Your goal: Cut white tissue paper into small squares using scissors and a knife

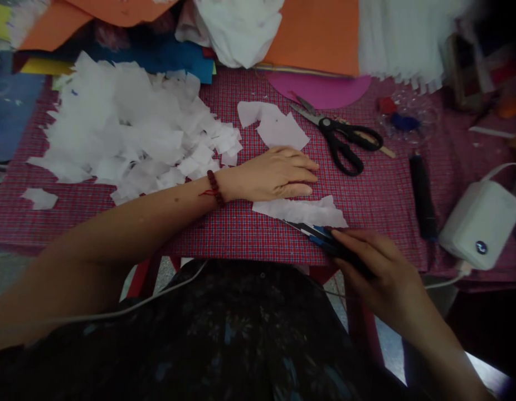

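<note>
My left hand (278, 174) lies flat on the checked tablecloth, fingers stretched out, palm down. Just below its fingers is a torn strip of white paper (302, 210); a larger irregular white piece (281, 128) lies above the hand. At the table's front edge my right hand (379, 267) is closed around a slim black-and-blue tool (320, 238) with a narrow pointed end, its exact kind unclear. The tool's tip points left along the strip's lower edge. Black-handled scissors (339, 133) rest partly spread, up and right of my left hand.
A big heap of white paper scraps (132, 128) covers the left side. Orange sheets (316, 36) and a pink paper (320, 89) lie at the back. At right are a black cylindrical object (422, 197), a white box with a cable (479, 223) and a clear dish (408, 114).
</note>
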`<state>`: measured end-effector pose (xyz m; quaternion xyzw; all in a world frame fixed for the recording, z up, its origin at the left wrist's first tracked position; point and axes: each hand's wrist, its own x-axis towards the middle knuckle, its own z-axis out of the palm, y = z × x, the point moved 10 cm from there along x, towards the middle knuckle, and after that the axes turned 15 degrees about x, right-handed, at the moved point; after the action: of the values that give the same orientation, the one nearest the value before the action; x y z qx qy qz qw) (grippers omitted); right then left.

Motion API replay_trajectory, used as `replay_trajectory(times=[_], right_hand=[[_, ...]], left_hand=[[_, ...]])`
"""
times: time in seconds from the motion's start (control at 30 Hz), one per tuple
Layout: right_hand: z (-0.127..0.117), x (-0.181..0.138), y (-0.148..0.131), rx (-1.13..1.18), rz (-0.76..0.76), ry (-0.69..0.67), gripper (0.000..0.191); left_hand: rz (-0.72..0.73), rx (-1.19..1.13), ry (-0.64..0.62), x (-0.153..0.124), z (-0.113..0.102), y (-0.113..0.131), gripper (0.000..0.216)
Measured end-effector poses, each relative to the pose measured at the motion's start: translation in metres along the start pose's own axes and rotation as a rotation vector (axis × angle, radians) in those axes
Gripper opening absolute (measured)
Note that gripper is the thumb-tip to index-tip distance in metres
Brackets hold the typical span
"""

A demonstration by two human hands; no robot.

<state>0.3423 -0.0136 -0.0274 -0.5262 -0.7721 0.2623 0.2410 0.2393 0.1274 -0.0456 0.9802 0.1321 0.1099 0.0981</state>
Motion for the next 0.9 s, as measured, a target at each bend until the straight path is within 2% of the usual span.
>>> replay_trajectory(times=[0.37, 0.67, 0.9], right_hand=[[0.005, 0.019, -0.008, -0.075, -0.069, -0.02, 0.036], [0.011, 0.032, -0.011, -0.051, -0.091, -0.039, 0.043], [0.018, 0.045, -0.02, -0.077, -0.141, -0.073, 0.043]], left_hand=[[0.003, 0.048, 0.005, 0.0, 0.002, 0.003, 0.048], [-0.003, 0.081, 0.05, -0.002, 0.002, 0.004, 0.049], [-0.017, 0.083, 0.021, -0.001, 0.003, 0.004, 0.045]])
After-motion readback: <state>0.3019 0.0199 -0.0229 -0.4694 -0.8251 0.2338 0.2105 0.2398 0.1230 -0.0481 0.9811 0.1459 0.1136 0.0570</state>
